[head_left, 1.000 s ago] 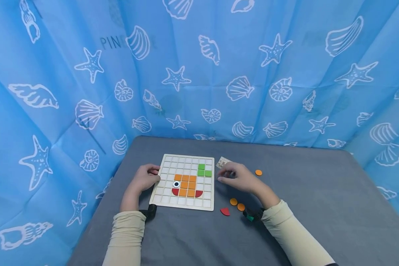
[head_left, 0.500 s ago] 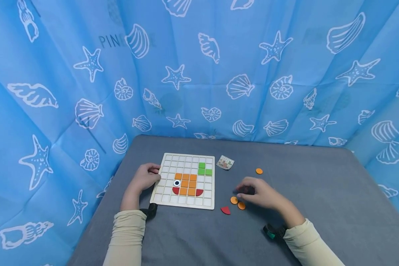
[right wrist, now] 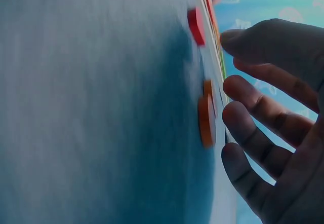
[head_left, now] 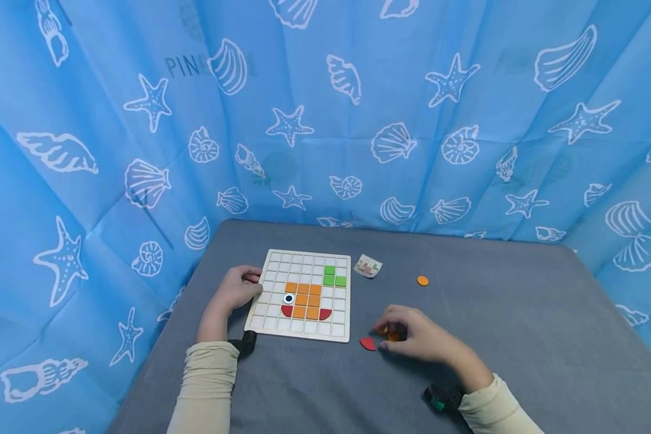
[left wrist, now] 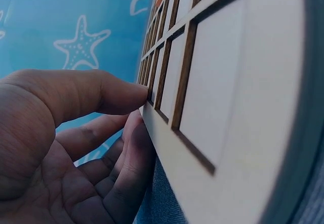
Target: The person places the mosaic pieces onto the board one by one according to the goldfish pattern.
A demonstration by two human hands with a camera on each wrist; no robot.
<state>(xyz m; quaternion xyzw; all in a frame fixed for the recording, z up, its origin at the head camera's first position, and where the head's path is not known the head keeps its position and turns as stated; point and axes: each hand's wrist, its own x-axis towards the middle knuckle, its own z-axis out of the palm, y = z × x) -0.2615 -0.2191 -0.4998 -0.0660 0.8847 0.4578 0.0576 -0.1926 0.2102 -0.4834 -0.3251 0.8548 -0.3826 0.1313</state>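
My left hand (head_left: 237,289) grips the left edge of a white grid board (head_left: 271,325), thumb on its face and fingers at its side in the left wrist view. On the board lie orange squares (head_left: 301,300), green squares (head_left: 329,279), red quarter-circle pieces (head_left: 325,314) and a round eye piece (head_left: 289,299). Loosely curved, my right hand (head_left: 420,334) hovers over two orange discs (right wrist: 206,121), partly hidden behind its fingers in the head view. Its fingers stand apart from the discs in the right wrist view. A loose red quarter-circle (head_left: 367,343) lies just left of its fingertips.
A small pattern card (head_left: 367,266) lies beyond the board's right side. Another orange disc (head_left: 422,281) sits farther back on the grey cloth-covered table (head_left: 510,301). A blue shell-print curtain (head_left: 325,120) hangs behind and beside the table.
My right hand has moved from beside the pattern card back toward me, and now hovers over the two orange discs. My left hand stays at the board's edge.
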